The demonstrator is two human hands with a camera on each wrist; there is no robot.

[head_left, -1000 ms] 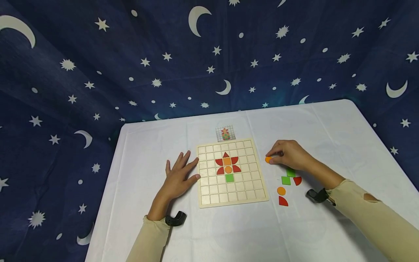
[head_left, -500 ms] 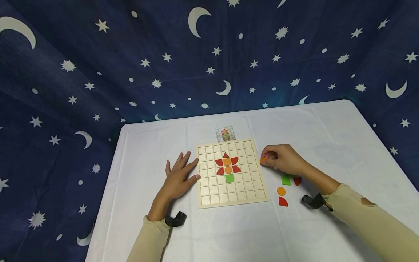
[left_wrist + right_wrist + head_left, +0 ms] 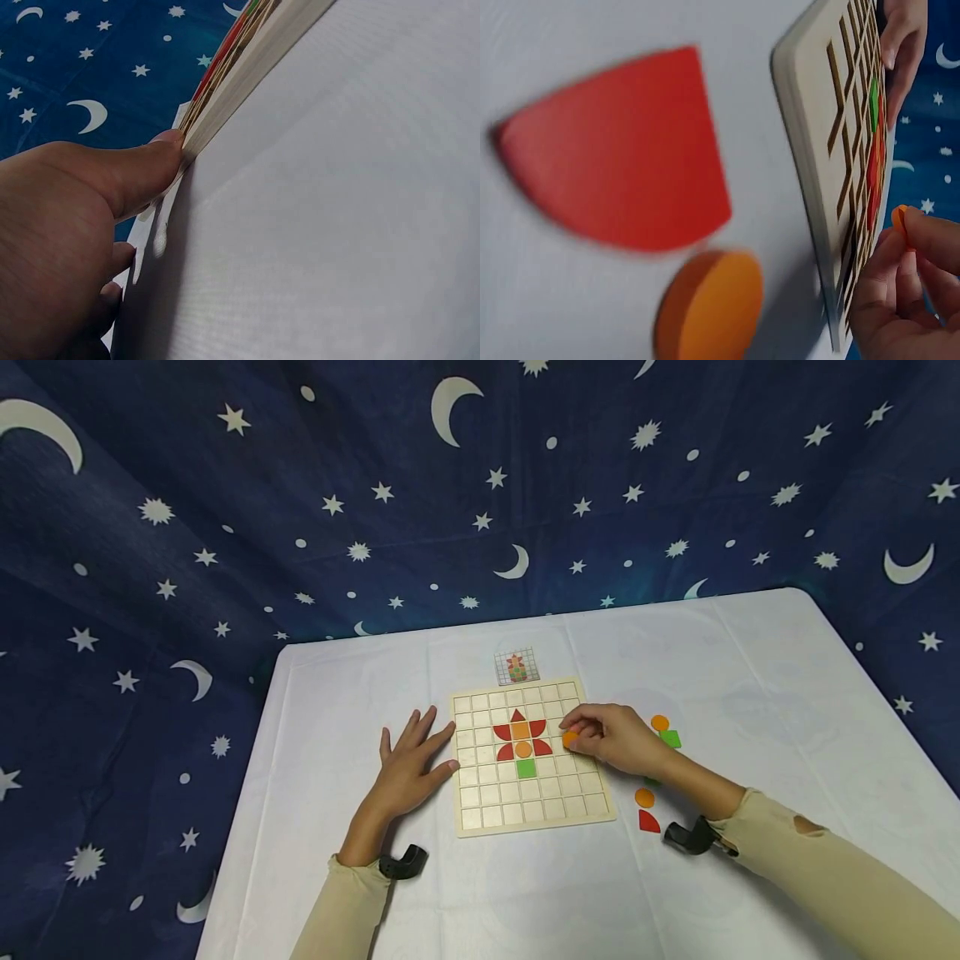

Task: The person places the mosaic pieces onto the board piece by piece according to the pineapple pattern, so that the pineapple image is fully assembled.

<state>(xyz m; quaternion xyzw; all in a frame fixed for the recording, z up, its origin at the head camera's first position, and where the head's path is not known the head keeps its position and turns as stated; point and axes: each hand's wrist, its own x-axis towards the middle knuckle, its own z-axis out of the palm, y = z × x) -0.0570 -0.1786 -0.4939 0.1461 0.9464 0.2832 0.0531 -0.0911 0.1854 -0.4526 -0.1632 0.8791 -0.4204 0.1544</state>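
Right hand [image 3: 618,739] pinches orange piece [image 3: 570,740] over board [image 3: 489,794]

The piece is above the board's right side, beside the coloured pattern [image 3: 521,730] (flower-like). The left hand [image 3: 405,772], fingers spread, touches the left edge; loose pieces [image 3: 644,798] lie rightward.

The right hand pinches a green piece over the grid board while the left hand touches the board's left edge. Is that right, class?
The piece in the right hand is orange, not green, as the head view shows. It is over the grid board, and the left hand touches the board's left edge.
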